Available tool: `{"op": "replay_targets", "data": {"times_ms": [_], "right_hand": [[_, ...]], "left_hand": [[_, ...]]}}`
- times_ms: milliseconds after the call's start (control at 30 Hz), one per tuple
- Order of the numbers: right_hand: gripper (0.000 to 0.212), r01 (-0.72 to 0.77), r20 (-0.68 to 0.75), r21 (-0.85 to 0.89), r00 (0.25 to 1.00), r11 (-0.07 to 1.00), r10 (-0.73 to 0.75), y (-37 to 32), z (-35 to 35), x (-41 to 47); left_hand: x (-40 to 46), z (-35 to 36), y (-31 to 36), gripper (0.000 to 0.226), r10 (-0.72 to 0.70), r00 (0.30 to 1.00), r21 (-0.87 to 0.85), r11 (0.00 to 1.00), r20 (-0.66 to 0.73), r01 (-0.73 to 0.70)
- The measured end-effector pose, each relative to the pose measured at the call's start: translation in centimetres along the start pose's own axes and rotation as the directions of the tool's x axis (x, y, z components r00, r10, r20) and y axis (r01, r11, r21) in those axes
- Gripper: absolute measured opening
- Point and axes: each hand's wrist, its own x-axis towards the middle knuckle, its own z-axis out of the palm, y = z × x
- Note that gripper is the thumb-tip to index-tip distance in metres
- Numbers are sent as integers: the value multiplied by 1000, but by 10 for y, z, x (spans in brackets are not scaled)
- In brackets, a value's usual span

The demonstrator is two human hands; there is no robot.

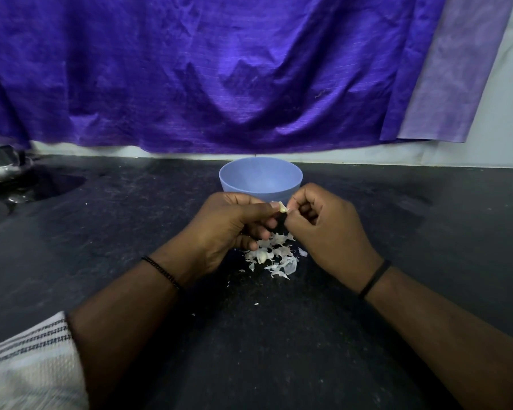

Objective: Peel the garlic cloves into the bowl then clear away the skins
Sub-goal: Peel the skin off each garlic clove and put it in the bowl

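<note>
Hands meet above the dark countertop's middle, left hand (228, 229) pinching a garlic clove (282, 207) while right hand (323, 224) pinches its skin, best peeled gently before dropping into the blue bowl (260, 179) behind.

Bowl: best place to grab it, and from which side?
Take the bowl by its far rim, coming from above or behind. It stands upright and open-topped; the left hand and right hand, peeling a clove, block its near wall. A pinch over the thin rim looks likeliest to work.
</note>
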Motion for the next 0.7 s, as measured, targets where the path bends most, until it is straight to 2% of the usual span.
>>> {"op": "replay_targets", "data": {"times_ms": [67, 200, 300, 467, 600, 700], "right_hand": [[12, 9, -10, -16, 1000, 1000, -10, 1, 0, 1], [11, -2, 8, 20, 1000, 1000, 2, 0, 0, 0], [8, -107, 85, 183, 992, 977, 93, 1, 1, 2], [20, -308, 221, 477, 949, 823, 227, -3, 0, 4], [25, -371, 279, 547, 926, 750, 255, -3, 0, 3], [25, -359, 276, 531, 930, 767, 243, -2, 0, 4]], "left_hand": [[0, 0, 0, 44, 8, 1000, 3, 1000, -3, -8], [0, 0, -1, 31, 19, 1000, 26, 999, 0, -19], [1, -1, -1, 31, 25, 999, 24, 999, 19, -26], [1, -1, 0, 21, 54, 997, -10, 999, 53, -53], [0, -1, 0, 16, 65, 996, -26, 998, 63, -64], [-2, -1, 1, 17, 97, 994, 2, 995, 55, -98]]}}
